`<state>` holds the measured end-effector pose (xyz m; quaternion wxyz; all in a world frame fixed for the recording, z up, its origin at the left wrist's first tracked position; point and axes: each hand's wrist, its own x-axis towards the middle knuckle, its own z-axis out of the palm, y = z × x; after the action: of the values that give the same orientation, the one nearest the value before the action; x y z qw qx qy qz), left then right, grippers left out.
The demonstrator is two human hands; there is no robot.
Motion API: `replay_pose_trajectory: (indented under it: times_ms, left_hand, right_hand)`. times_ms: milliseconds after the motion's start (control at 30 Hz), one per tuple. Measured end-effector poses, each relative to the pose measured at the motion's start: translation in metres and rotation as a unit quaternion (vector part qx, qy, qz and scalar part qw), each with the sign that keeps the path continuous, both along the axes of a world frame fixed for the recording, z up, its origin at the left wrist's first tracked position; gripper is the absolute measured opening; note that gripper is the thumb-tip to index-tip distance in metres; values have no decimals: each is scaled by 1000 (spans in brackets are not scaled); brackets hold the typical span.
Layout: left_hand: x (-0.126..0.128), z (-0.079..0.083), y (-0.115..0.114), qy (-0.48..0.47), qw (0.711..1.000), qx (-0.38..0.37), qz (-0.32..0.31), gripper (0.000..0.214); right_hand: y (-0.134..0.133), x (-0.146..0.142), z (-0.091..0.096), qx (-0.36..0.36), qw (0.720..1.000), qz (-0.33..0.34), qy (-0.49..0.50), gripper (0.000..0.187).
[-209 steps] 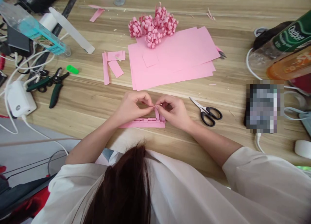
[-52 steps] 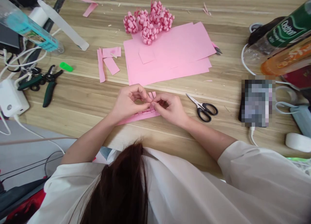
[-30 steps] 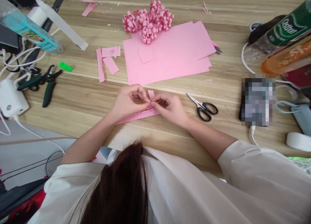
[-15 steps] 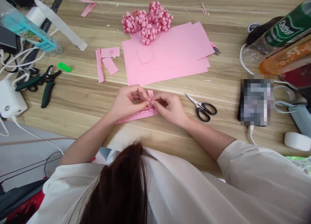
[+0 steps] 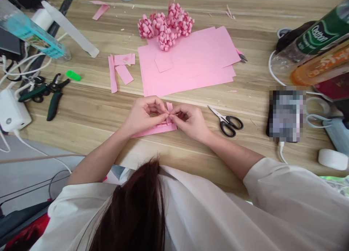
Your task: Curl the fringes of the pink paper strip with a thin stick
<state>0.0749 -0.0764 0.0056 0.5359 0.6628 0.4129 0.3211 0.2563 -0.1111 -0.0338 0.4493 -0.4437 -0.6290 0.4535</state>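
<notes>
A pink fringed paper strip (image 5: 152, 130) lies on the wooden table (image 5: 89, 113) near its front edge, its cut tabs pointing away from me. My left hand (image 5: 143, 116) and my right hand (image 5: 189, 121) meet over its right end, fingertips pinched together on one upright tab. A thin pin-like stick shows between the fingertips; I cannot tell which hand holds it. Both hands are closed.
A stack of pink paper sheets (image 5: 191, 65) lies beyond my hands, with curled pink paper flowers (image 5: 166, 27) at its far edge. Black-handled scissors (image 5: 227, 121) lie to the right, a phone (image 5: 286, 113) and bottles farther right. Pliers (image 5: 46, 94), cables and pink offcuts (image 5: 120, 67) are at the left.
Seven seconds ago my hands worked a tab at the strip's right end with the strip lying straight; now the strip is slanted and shifted left. Over the last second my hands have barely moved.
</notes>
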Motion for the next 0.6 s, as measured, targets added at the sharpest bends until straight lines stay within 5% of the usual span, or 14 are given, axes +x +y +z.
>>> replay_pose_trajectory:
  times_ms: [600]
  left_hand:
    - [3,-2,0,3,1000,-11,-11,35]
  right_hand:
    - [0,1,0,15,1000,-9,-10,11]
